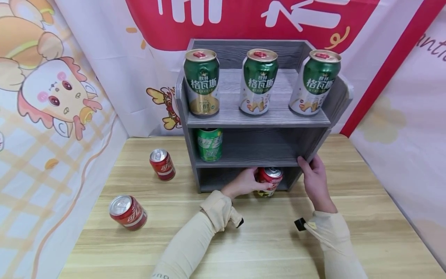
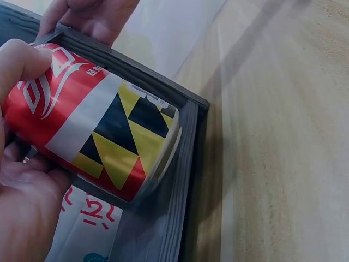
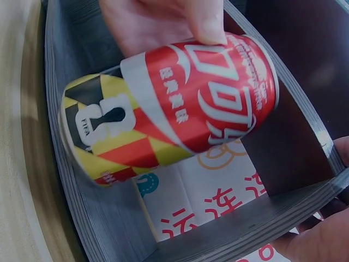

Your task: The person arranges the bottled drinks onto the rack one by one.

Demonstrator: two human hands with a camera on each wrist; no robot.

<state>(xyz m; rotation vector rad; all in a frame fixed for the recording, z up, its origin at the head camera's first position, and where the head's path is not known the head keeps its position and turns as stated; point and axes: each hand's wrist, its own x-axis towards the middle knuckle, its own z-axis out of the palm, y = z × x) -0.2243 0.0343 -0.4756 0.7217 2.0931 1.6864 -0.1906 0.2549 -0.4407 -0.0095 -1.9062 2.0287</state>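
My left hand (image 1: 246, 182) grips a red soda can (image 1: 272, 177) with a yellow and black checked base, at the front of the bottom compartment of a grey wooden shelf (image 1: 244, 163). In the left wrist view the thumb lies across the red part of the can (image 2: 82, 109). The right wrist view shows the same can (image 3: 169, 103) tilted, over the shelf's lower board. My right hand (image 1: 315, 180) holds the shelf's right side panel near the middle board, its thumb on the front edge and the other fingers behind.
Three green-and-white cans (image 1: 259, 83) stand on the top shelf. A green can (image 1: 210, 144) stands at the left of the middle shelf. Two red cans, one nearer (image 1: 128, 212) and one farther (image 1: 162, 165), stand on the wooden table (image 1: 271, 248) to the left.
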